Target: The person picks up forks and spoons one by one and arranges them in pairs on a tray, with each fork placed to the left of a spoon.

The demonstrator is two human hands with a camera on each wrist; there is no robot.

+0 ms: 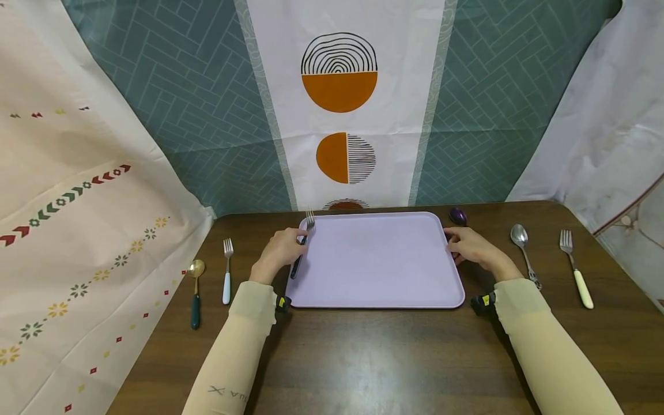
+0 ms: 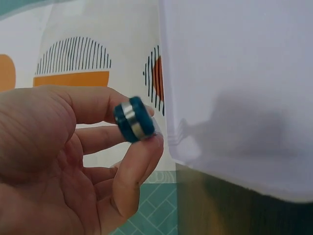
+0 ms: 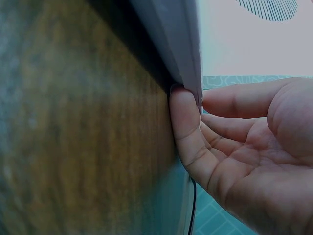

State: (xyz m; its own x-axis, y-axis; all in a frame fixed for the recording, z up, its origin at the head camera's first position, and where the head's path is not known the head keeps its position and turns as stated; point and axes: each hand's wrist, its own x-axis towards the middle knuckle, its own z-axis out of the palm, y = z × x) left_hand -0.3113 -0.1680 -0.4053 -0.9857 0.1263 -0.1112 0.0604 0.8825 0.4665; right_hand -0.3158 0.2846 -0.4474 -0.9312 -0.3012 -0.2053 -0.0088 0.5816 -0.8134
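Note:
A pale lilac tray (image 1: 378,259) lies on the brown table, between my two hands. At its left edge my left hand (image 1: 282,251) pinches a dark-handled fork (image 1: 295,268), tines pointing away from me. The left wrist view shows the butt of its dark teal handle (image 2: 134,119) with a silver band, held between thumb and fingers. My right hand (image 1: 473,248) grips the tray's right rim. Up close in the right wrist view, one finger is under the tray edge (image 3: 193,63) and the thumb is on its upper side.
A gold spoon with a green handle (image 1: 195,300) and a fork with a light blue handle (image 1: 226,282) lie at left. Right of the tray are a purple spoon (image 1: 457,217), a silver spoon (image 1: 519,235) and a cream-handled fork (image 1: 582,285). Cloth hangs behind the table (image 1: 378,363).

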